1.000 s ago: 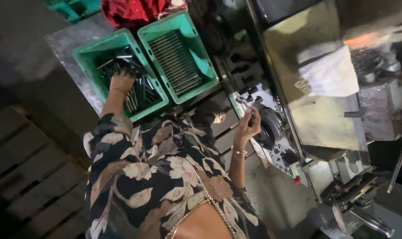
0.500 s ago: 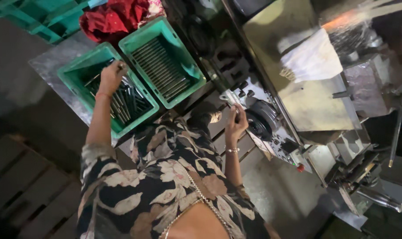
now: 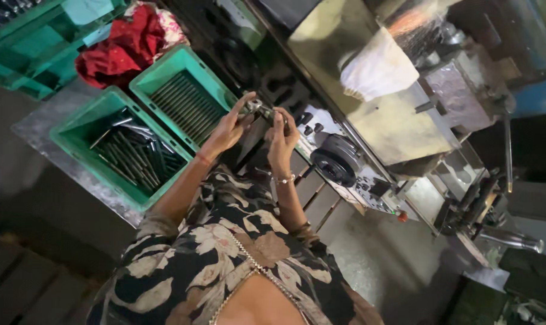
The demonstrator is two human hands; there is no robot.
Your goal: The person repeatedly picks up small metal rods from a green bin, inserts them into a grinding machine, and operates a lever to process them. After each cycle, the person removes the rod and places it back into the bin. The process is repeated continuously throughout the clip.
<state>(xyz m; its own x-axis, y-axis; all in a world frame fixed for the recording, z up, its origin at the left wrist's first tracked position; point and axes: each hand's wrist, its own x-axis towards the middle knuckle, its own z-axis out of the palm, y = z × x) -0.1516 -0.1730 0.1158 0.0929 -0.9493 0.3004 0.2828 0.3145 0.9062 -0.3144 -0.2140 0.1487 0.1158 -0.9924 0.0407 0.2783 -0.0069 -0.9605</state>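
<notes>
My left hand [image 3: 229,127] and my right hand [image 3: 282,139] meet in front of me and together hold a short metal rod [image 3: 258,109]. Just left of them stand two green plastic crates on a metal table. The nearer crate [image 3: 80,123] holds several dark rods lying loose [image 3: 134,155]. The farther crate [image 3: 191,60] holds rods laid in a neat row [image 3: 186,107]. My sleeves are dark with a pale floral print.
A lathe-like machine with a round dark dial [image 3: 336,161] and a slanted metal cover [image 3: 369,114] fills the right. A white cloth [image 3: 378,71] lies on it. A red cloth [image 3: 131,39] and more green crates [image 3: 32,54] sit at the far left.
My left hand left the crate of loose rods and came across to my right hand. Both now hold a rod together.
</notes>
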